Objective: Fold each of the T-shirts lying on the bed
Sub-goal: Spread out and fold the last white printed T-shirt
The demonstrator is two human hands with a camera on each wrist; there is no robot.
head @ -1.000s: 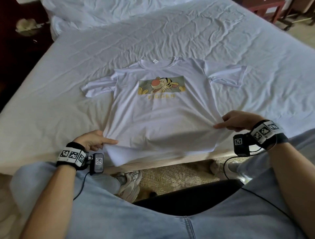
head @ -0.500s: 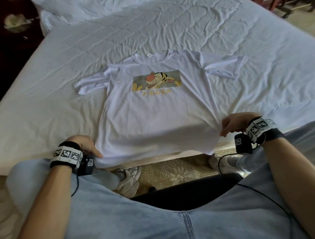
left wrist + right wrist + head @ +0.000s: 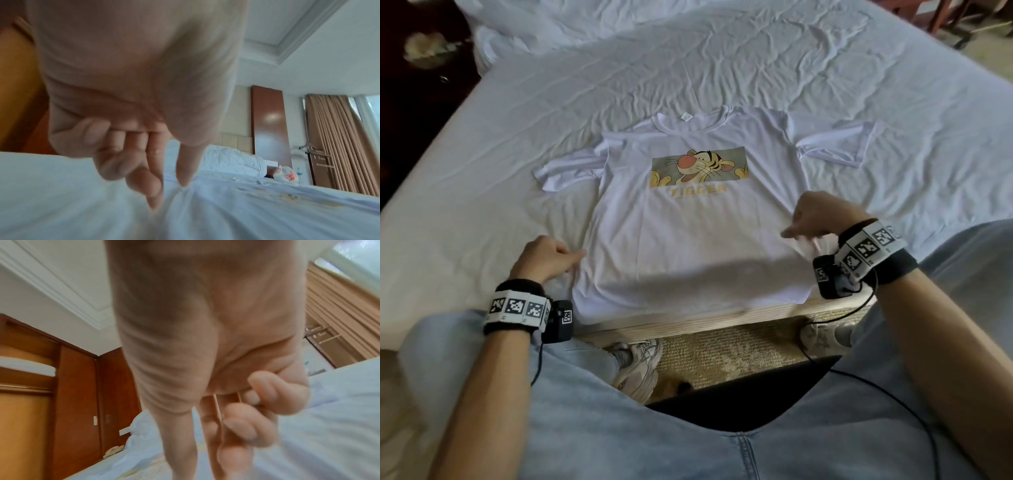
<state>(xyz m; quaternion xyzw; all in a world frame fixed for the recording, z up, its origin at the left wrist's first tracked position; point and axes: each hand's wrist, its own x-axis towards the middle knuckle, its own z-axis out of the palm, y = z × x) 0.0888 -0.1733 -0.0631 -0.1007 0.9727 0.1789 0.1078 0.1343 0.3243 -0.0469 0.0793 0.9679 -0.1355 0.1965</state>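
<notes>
The bed (image 3: 482, 192), covered with a wrinkled white sheet, fills most of the head view, and a white T-shirt (image 3: 688, 246) with a tiger print lies spread on it, front side up, collar far from the person and hem at the near edge of the bed. The cloth looks thin, light and very soft, so I judge it will sag and wrinkle when lifted; it is better to take it at the side seams or at the shoulders, with both hands together. The left hand (image 3: 544, 257) is at the left side edge of the shirt, and in the left wrist view the thumb and forefinger pinch a small ridge of the cloth. The right hand (image 3: 822, 219) is above the right side of the shirt with fingers loosely curled; whether it holds cloth I cannot tell. Farther away are a crumpled duvet (image 3: 230, 159), wooden panels and beige curtains (image 3: 337, 138).
</notes>
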